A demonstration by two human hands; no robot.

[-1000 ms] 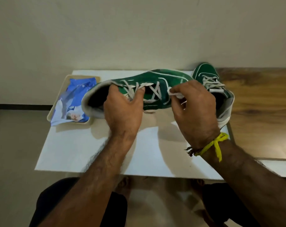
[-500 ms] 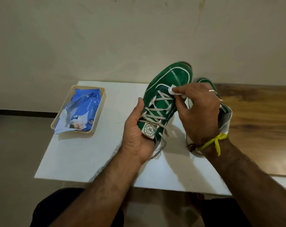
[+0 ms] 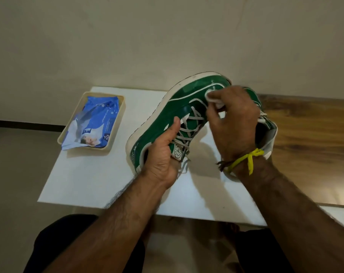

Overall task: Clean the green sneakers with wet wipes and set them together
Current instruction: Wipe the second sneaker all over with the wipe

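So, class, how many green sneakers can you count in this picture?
2. One sneaker is held up in the left hand; the second sneaker sits on the table, mostly hidden behind the right hand.

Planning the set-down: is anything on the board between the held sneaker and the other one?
Nothing visible. The held sneaker is up in the left hand; the right hand with the wipe covers much of the second sneaker behind it.
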